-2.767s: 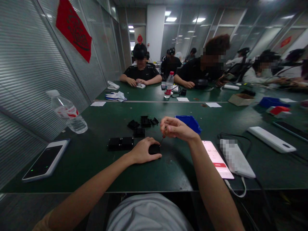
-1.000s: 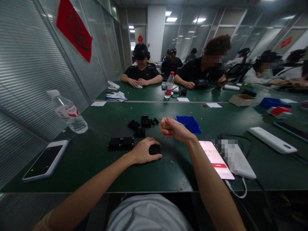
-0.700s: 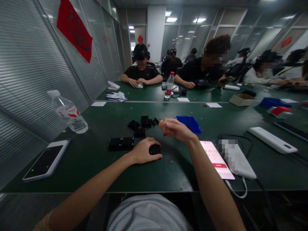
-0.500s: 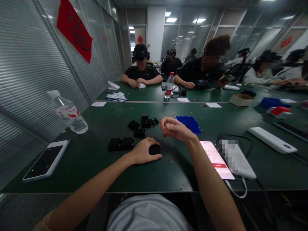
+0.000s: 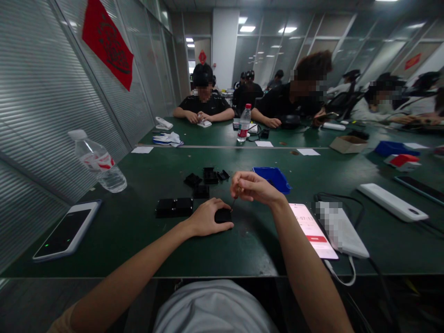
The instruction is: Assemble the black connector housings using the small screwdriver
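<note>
The left hand grips a black box on the tabletop; the right hand holds a screwdriver at the box's corner.

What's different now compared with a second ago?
The bare right hand has loosened its tightly curled fingers around the slim tool with a thin shaft; digits on the lit pinkish-white phone screen have changed. Nothing was visibly taken up or let go. The bare left hand stays around the small black rectangular piece, and the loose black plastic parts stayed put.
</note>
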`<move>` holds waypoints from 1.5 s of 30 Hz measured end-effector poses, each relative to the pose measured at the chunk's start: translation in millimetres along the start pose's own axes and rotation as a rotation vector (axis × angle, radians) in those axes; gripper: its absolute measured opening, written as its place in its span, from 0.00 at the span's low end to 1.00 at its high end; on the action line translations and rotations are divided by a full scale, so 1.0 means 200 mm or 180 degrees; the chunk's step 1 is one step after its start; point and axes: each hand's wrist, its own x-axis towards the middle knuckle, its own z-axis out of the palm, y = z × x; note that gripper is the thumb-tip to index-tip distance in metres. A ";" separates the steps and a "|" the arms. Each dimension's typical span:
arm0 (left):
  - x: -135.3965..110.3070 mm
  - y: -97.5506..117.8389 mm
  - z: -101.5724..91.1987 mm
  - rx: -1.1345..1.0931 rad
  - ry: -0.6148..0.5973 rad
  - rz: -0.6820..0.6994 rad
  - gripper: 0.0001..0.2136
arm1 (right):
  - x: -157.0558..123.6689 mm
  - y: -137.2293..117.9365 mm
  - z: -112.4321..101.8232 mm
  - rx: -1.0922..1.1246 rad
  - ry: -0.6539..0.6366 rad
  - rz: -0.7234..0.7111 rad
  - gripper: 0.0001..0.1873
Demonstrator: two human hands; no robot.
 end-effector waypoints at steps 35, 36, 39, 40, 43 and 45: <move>0.00 0.00 0.00 -0.0062 0.0026 -0.0003 0.17 | 0.01 0.02 -0.01 -0.0215 0.0078 -0.0206 0.18; 0.00 0.00 0.00 -0.0065 0.0029 -0.0005 0.17 | 0.01 0.02 -0.01 -0.0159 0.0105 -0.0180 0.18; 0.00 0.00 0.00 -0.0042 0.0030 0.0004 0.17 | 0.01 0.01 0.01 0.0023 0.0077 -0.0052 0.21; 0.00 0.00 0.00 -0.0029 0.0027 0.0007 0.17 | 0.01 0.01 0.02 0.0071 0.0034 -0.0016 0.20; 0.00 0.00 0.00 0.0000 0.0003 0.0008 0.17 | 0.01 0.00 0.04 0.0164 -0.0062 0.0054 0.16; 0.00 0.00 0.00 -0.0003 -0.0010 0.0002 0.17 | 0.01 -0.01 0.05 0.0180 -0.0059 0.0091 0.16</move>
